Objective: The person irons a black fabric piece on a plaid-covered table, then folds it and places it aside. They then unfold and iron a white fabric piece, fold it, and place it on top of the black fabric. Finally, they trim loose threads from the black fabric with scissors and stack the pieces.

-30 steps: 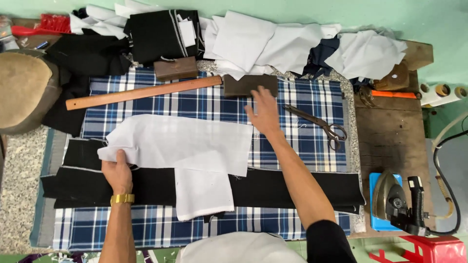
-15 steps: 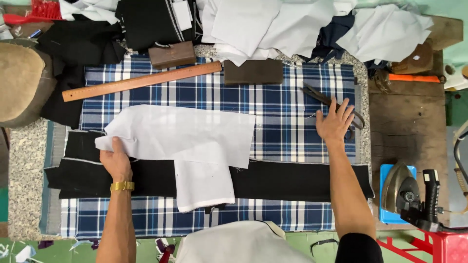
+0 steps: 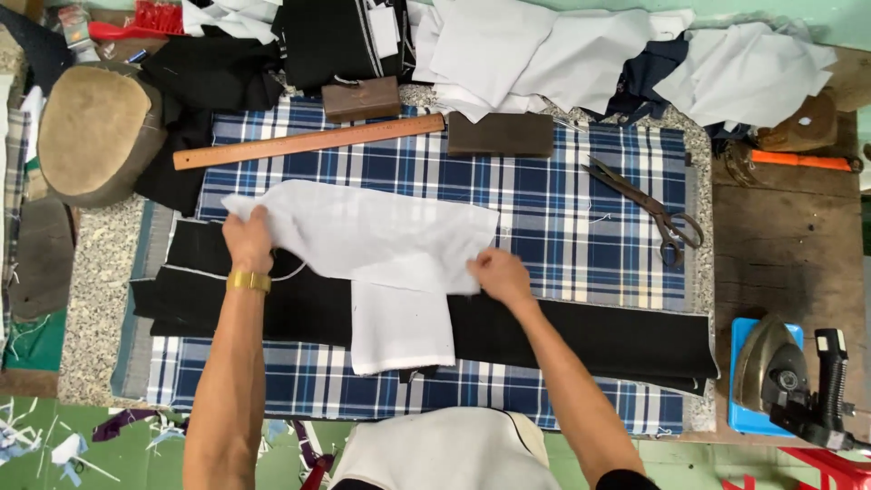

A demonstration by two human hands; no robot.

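Nearest the person, a small white panel (image 3: 402, 328) hangs over the black cloth strip (image 3: 581, 334) that runs along the near edge of the surface (image 3: 100, 272), which is spread with a blue plaid cover (image 3: 544, 191). Above it lies the large white fabric piece (image 3: 363, 231), its long axis running left to right across the middle of the surface, the left end pointing toward the far-left corner. The left hand (image 3: 248, 238) is closed on that left end, and the right hand (image 3: 494, 272) pinches the lower right corner. To my eye, even tension from both hands would keep it flat and square to the strip. Farther back lie scissors (image 3: 653, 210) and a wooden ruler (image 3: 308, 141).
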